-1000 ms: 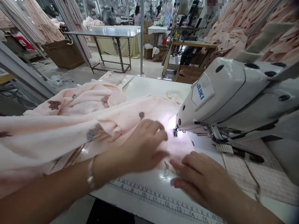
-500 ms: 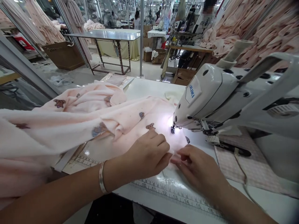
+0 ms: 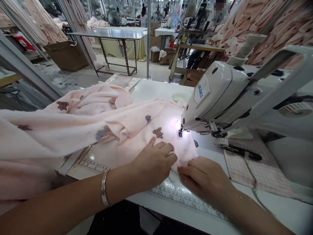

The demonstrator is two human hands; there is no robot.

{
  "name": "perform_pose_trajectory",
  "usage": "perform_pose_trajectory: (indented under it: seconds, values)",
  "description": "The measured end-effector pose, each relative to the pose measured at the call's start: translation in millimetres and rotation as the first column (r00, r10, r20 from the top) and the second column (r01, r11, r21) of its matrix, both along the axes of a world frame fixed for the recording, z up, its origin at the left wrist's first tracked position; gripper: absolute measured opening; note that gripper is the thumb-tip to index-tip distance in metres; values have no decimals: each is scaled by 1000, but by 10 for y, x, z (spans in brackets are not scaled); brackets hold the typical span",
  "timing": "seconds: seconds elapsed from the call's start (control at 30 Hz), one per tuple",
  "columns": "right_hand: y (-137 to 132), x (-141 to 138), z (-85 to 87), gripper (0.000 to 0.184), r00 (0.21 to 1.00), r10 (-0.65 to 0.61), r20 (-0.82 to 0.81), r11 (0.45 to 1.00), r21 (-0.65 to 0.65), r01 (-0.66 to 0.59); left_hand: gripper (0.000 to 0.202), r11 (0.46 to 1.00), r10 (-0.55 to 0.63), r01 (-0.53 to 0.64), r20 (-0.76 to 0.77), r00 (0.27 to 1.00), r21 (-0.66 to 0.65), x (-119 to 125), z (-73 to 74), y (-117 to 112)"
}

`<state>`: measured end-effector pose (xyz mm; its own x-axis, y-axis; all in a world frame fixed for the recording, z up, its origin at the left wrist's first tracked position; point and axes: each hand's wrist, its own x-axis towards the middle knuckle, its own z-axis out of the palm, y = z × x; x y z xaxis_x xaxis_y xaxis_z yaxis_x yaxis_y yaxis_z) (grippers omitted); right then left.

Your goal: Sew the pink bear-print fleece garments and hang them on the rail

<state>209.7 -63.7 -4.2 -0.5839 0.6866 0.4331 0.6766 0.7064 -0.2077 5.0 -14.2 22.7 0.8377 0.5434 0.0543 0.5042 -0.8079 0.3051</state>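
Note:
A pale pink fleece fabric [image 3: 102, 120] printed with small bears lies across the white sewing table [image 3: 156, 91] and reaches under the needle of a white sewing machine [image 3: 234, 94]. My left hand [image 3: 153, 163], a silver bangle on its wrist, rests on the fabric's near edge with the fingers curled and pressed on the cloth. My right hand [image 3: 205, 178] lies right beside it, its fingertips pinching the fabric's corner just in front of the lit presser foot [image 3: 181, 132].
A printed ruler [image 3: 186, 202] runs along the table's front edge. A checked cloth [image 3: 259, 169] lies under the machine arm at right. Beyond are a metal table [image 3: 114, 34], cardboard boxes, hanging pink garments and people at distant stations.
Both hands have slid a little toward me along the fabric edge. The cloth now lies flatter before the needle, showing a bear print.

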Motion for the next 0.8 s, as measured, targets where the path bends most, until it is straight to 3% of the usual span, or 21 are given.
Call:
perform_pose_trajectory:
  seconds: [0.23,0.37,0.5,0.6,0.7,0.8]
  values:
    - [-20,-35,20,13,996,-84,28,992,-87,86,44,995,93,-91,51,994,-30,-25,-68,-86]
    - [146,7,58,12,990,-139,11,984,-109,140,49,998,61,-61,48,997,3,12,-147,161]
    - [337,27,69,13,975,-221,-35,972,-84,217,52,1000,12,-11,28,1000,-28,41,-102,483]
    - [363,-12,63,15,972,-235,0,967,-97,234,45,998,-10,7,53,999,54,58,-49,531]
    - [318,-29,72,16,975,-215,49,967,-126,220,26,979,-57,34,113,992,201,85,-16,440]
    - [287,63,83,20,982,-174,71,975,-126,181,18,977,-66,41,110,992,211,112,-4,357]
